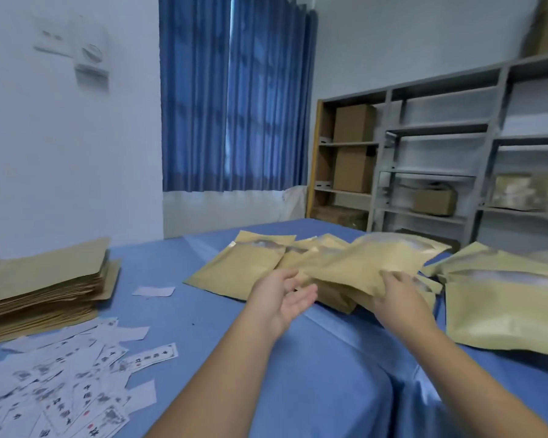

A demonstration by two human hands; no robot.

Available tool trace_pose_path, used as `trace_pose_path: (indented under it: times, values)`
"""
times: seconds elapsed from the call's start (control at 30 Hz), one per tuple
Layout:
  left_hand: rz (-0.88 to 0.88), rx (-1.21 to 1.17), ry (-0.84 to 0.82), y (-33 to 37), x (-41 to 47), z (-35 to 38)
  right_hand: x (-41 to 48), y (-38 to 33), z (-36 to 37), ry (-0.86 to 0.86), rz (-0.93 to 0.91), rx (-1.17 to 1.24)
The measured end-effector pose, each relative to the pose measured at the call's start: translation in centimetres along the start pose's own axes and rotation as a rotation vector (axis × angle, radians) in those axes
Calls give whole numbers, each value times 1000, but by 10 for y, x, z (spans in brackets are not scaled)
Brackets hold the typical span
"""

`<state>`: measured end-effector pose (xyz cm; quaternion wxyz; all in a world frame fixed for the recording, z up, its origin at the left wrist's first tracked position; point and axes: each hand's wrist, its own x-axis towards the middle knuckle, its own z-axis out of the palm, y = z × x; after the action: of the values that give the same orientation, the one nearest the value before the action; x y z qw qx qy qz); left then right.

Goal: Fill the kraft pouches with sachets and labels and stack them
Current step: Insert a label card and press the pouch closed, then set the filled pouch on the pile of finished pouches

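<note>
A kraft pouch [364, 263] with a clear window is lifted over a loose spread of filled pouches [244, 267] on the blue table cover. My right hand [396, 295] grips its near corner. Just left of it my left hand [282, 295] is open, palm turned up, with its fingertips near the pouch's lower edge. A tall stack of flat empty kraft pouches [41, 282] stands at the left. White printed labels [73, 390] lie scattered at the near left. I see no sachets.
More filled pouches [503, 305] lie at the right. One blank white slip [154, 291] lies mid-table. Grey shelves [440, 147] with cardboard boxes stand behind the table, beside blue curtains [234, 105].
</note>
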<state>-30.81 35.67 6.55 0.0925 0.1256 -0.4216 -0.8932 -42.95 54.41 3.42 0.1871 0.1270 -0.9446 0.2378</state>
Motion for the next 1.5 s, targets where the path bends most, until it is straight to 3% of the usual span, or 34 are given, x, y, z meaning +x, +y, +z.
trace_pose_path:
  times: [0.17, 0.33, 0.67, 0.97, 1.07, 1.23, 1.37, 1.5]
  values:
    - [-69, 65, 103, -8, -9, -36, -11, -16, 32, -111, -116, 11]
    - [-49, 117, 226, 15, -32, -74, -33, -77, 66, -185, -296, 116]
    - [204, 233, 486, 109, -133, -208, -108, -254, 105, -323, -893, 206]
    - [437, 637, 955, 162, -248, -349, -158, -364, 113, -281, -1150, 29]
    - [439, 916, 1079, 155, -257, -385, -164, -393, 122, -228, -1236, -61]
    - [339, 1193, 1079, 151, -252, -408, -151, -442, 140, -181, -1119, -171]
    - [244, 1327, 1039, 153, -246, -414, -125, -468, 151, -365, -907, -126]
    - [205, 1366, 1044, 157, -244, -415, -108, -470, 166, -472, -817, -199]
